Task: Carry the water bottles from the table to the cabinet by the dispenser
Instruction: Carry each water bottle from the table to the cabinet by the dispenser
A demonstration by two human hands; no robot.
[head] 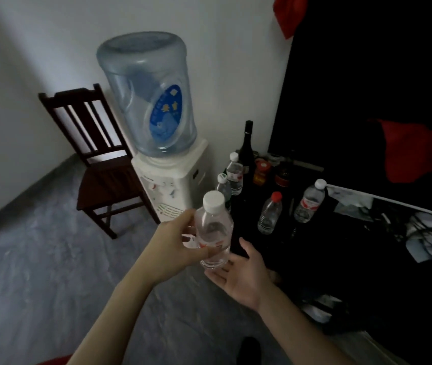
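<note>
Beside the water dispenser (pixel 172 180), a left hand (pixel 175 246) curls its fingers round a clear white-capped bottle (pixel 213 230), held upright just short of the dark cabinet (pixel 314 246); the right hand (pixel 243 275) lies spread, palm up, beneath its base. Right of the dispenser, four water bottles (pixel 270 213) stand on the cabinet

landmark: water dispenser (pixel 172 185), white, with an inverted blue jug (pixel 147 93) on top.
held bottle (pixel 213 230): clear, white cap, upright, in front of the dispenser, gripped by the left hand (pixel 174 243).
right hand (pixel 241 275): palm up, fingers straight, just beneath the bottle's base.
cabinet top (pixel 341 259): dark, right of the dispenser; four water bottles and a dark glass bottle (pixel 246 151) stand on it.
chair (pixel 99 164): dark wood, left of the dispenser.
</note>
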